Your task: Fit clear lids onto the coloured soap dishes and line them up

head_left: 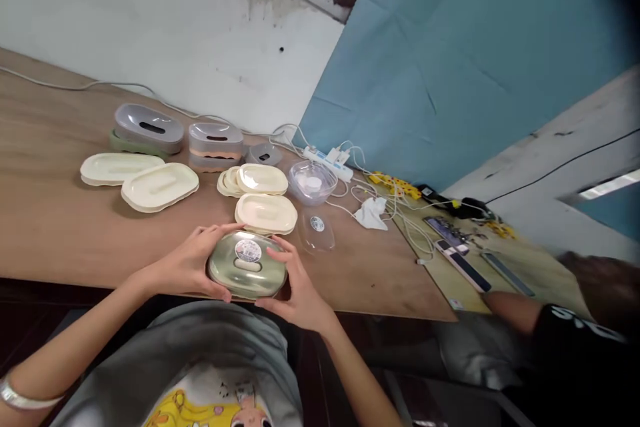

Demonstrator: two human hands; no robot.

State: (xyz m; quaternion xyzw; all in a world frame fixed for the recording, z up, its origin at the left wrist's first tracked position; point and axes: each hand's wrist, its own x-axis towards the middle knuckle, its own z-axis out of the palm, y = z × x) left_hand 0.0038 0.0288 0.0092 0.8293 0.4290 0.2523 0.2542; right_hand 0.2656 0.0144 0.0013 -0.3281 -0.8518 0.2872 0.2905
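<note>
While my left forearm comes in from the lower left with a silver bangle [20, 397] at the wrist, my left hand [193, 265] curls around the left end of an oval lidded box [247, 271], fingers wrapped over its top edge and thumb underneath. The box sits at the near edge of the wooden table [50, 213], just in front of my chest, with a round sticker [248, 250] on its clear lid. My right hand [295, 287] cups the right end, fingers bent over the rim, so both hands hold it between them. Beyond it I count two cream lids [143, 180] at the left, two grey stacked boxes [180, 133] behind them, and three cream lids [260, 197] in the middle. Further right lie one clear bowl [311, 181], one clear lid [317, 230] and a white power strip [327, 161]. At the far right another person's arm [515, 312] rests near the table's edge.
</note>
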